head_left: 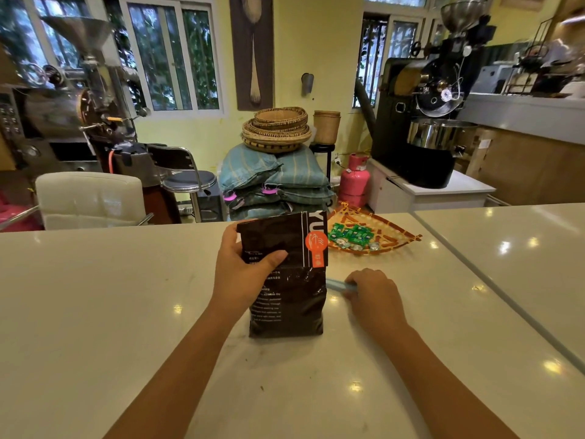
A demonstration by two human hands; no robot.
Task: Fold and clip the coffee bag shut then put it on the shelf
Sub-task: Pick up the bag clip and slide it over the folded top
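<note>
Here we grip the upright coffee bag [286,277] in our left hand [243,267]. Our right hand [372,293], just beside it, closes on the pale blue clip [337,284], which points toward the bag.

The worktop [126,296] under my arms looks like polished pale stone, smooth and glossy, throwing back spots of the ceiling lights. The coffee bag [286,280] in my left hand [242,274] is dark, shiny foil or plastic film, crinkled, with a flat orange printed label. Under my right hand [373,293] lies a pale blue clip [337,284] that looks like smooth plastic. Further off, the tray [389,239] is woven cane in orange and tan, rough and open, holding sweets [351,236] in glossy green wrappers.
</note>
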